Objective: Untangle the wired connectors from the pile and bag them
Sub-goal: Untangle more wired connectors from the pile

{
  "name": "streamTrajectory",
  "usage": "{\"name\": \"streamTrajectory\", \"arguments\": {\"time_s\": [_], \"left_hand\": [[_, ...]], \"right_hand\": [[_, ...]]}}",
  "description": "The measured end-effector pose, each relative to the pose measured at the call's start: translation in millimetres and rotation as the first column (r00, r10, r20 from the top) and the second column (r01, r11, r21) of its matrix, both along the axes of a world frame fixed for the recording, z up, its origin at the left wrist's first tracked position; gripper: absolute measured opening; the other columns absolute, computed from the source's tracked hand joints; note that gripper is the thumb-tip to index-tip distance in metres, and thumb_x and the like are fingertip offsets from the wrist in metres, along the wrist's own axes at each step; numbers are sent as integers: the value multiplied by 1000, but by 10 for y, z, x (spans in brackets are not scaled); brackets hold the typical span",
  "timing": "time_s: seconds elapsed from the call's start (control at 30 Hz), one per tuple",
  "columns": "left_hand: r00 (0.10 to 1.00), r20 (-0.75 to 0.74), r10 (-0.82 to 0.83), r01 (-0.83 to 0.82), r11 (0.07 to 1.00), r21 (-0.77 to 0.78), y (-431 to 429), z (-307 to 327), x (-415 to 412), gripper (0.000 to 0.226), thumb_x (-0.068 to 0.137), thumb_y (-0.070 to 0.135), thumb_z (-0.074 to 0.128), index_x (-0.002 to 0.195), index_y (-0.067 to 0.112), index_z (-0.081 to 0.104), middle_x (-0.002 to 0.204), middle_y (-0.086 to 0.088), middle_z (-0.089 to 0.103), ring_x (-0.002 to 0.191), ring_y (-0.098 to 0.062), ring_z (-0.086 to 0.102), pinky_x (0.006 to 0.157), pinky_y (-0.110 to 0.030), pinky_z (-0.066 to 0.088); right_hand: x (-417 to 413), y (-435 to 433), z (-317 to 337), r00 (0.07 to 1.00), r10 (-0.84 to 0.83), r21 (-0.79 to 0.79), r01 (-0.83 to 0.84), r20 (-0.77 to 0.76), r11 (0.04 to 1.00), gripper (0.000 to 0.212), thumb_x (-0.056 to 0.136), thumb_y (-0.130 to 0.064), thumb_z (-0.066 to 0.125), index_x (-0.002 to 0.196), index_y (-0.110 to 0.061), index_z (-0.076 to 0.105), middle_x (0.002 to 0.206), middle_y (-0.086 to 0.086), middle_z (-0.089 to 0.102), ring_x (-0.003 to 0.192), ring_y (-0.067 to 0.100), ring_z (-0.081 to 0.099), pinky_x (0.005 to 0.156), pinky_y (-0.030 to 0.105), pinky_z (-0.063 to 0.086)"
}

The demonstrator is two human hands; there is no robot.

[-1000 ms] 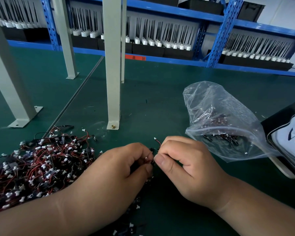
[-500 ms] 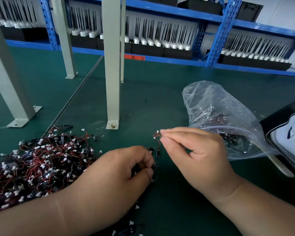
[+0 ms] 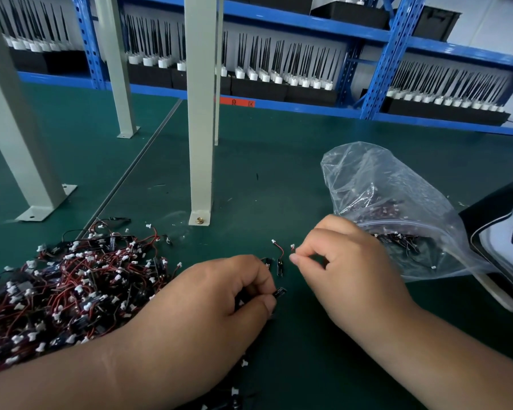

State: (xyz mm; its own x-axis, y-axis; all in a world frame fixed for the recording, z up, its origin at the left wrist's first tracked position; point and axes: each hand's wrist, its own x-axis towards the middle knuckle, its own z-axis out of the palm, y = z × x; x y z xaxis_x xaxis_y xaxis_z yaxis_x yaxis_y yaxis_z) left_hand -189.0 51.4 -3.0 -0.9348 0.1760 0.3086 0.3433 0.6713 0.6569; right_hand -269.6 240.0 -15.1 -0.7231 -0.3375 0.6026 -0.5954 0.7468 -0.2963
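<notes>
Head view: left hand [image 3: 219, 303] and right hand [image 3: 344, 261] each pinch one wired connector [image 3: 280, 255].

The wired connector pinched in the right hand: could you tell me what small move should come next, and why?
Probably carry it rightward to the bag's mouth. The right hand pinches a wired connector that dangles apart from the pile, while the left hand holds other pieces down. The plastic bag lies just beside it.
</notes>
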Motion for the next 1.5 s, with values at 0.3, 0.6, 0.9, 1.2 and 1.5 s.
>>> {"name": "streamTrajectory", "arguments": {"time_s": [0.3,0.6,0.9,1.2,1.5], "left_hand": [[1000,-7,19,-20,1000,-14,-9,-26,-14,8,82,46,53,88,41,53,82,22,60,70,-1,55,62,-14,42],[1000,-13,16,-17,1000,-19,-15,-46,-32,12,80,49,49,90,42,51,84,24,60,72,-2,55,59,-17,42],[1000,-27,2,-2,1000,16,-30,-53,-35,6,82,49,52,86,44,50,76,24,59,65,0,53,53,-17,34],[1000,-15,12,-12,1000,-16,-21,-49,-41,15,78,45,59,89,51,52,82,29,59,71,5,55,59,-11,39],[1000,17,-7,7,999,-52,-30,-61,-41,14,80,44,61,91,51,55,82,30,61,73,5,57,60,-12,42]], "right_hand": [[9,1,15,983,-11,42,3,184,999,15,80,-29,79,69,-22,71,75,-9,62,71,11,59,64,35,50],[45,-1,33,991,60,-16,-58,121,998,19,89,-26,64,70,-22,66,77,-11,55,68,9,52,62,35,47],[166,-46,42,887,455,-92,-448,77,889,27,95,-38,61,86,-15,72,79,-3,58,70,17,57,59,40,48],[142,-26,50,892,447,-210,-450,-67,868,25,96,-21,63,73,-10,66,72,-3,54,64,16,53,56,33,43],[90,18,96,965,256,-429,-258,-64,866,27,94,-31,60,71,-15,63,63,-10,54,61,13,53,59,22,42]]}}
